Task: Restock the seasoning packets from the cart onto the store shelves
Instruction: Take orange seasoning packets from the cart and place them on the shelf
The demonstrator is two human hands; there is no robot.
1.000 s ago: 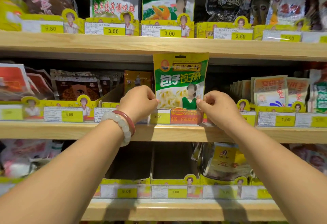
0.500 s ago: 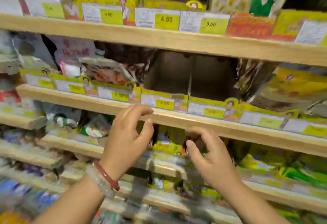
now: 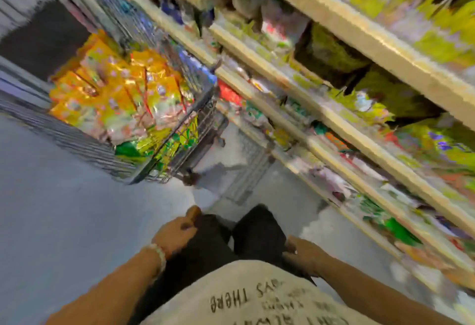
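On the floor to your left stands the wire cart (image 3: pixel 177 129), piled with yellow and orange seasoning packets (image 3: pixel 120 88), just beside the store shelves (image 3: pixel 334 119). Your left hand (image 3: pixel 177 232) and right hand (image 3: pixel 303 252) hang low by your dark trousers (image 3: pixel 257 232); both hold nothing, though the picture is too blurred to tell each grip.
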